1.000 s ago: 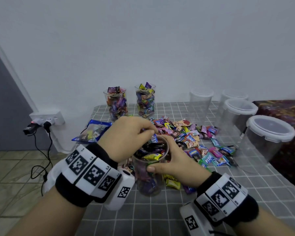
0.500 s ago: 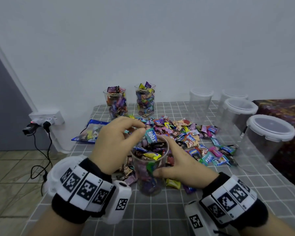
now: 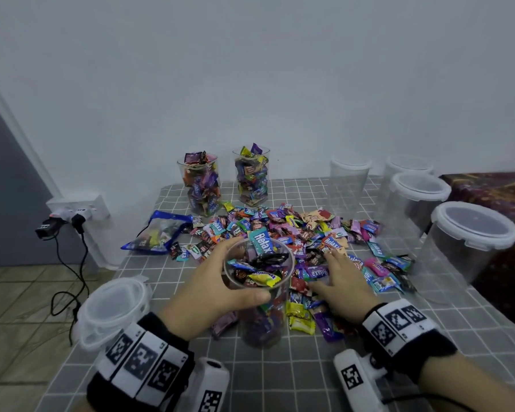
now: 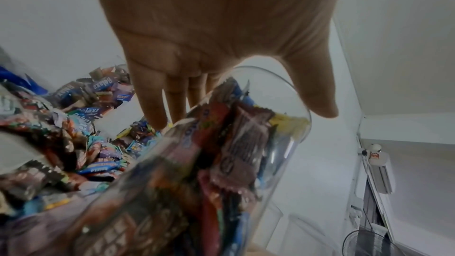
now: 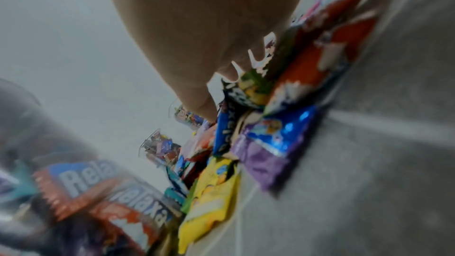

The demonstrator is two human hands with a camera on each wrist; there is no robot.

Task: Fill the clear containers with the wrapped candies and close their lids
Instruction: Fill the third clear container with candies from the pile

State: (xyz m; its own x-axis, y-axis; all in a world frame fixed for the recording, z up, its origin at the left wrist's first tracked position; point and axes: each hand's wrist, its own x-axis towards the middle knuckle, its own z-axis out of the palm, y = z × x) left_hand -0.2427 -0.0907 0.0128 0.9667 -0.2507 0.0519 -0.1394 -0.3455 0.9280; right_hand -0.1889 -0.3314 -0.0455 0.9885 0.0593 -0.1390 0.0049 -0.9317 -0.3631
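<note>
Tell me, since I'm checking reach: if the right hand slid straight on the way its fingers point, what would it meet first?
The right hand already lies on the loose candy pile, so it would likely push into more wrapped candies, though depth is unclear.

Both wrists: black bands (image 3: 137, 361) w/ white b/w tag panels; white tagged cam units (image 3: 354, 379) below; bare forearms.
</note>
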